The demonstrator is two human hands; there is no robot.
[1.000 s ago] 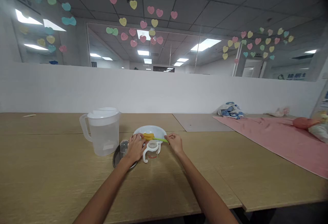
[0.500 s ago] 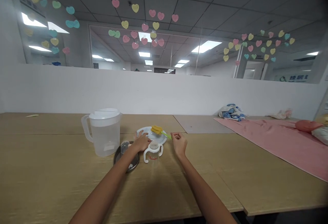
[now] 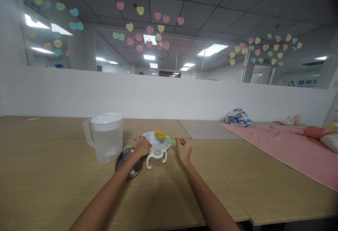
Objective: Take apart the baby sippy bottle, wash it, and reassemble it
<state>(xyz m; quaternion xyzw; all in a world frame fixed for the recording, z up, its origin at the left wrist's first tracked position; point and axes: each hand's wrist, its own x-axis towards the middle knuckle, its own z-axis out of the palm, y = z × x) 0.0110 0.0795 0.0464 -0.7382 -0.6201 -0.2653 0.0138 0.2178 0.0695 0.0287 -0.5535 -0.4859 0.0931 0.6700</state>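
Pinched in my right hand (image 3: pixel 184 149) is the green handle of a bottle brush with a yellow sponge head (image 3: pixel 160 134). Its head lies over the white plate (image 3: pixel 167 146). My left hand (image 3: pixel 142 145) is at the plate's left edge, fingers curled down around a white ring-like piece (image 3: pixel 151 148), mostly covered by the hand. Between my hands stands a clear baby bottle (image 3: pixel 157 157) with two white handles, its mouth uncovered. Left of it, partly behind my left forearm, a dark metal tray (image 3: pixel 118 167) holds a clear dome-shaped cap (image 3: pixel 127 152) and a small white piece.
A lidded translucent pitcher (image 3: pixel 107 139) stands left of the tray. To the right lie a pink cloth (image 3: pixel 285 150), a bundled blue and white cloth (image 3: pixel 238 117) and a red item (image 3: pixel 315 131). A white wall (image 3: pixel 163 97) borders the table's back.
My left hand has shifted slightly left, its fingers going from spread to curled, and the white ring now shows beside it. My right hand keeps hold of the brush, nearly still.
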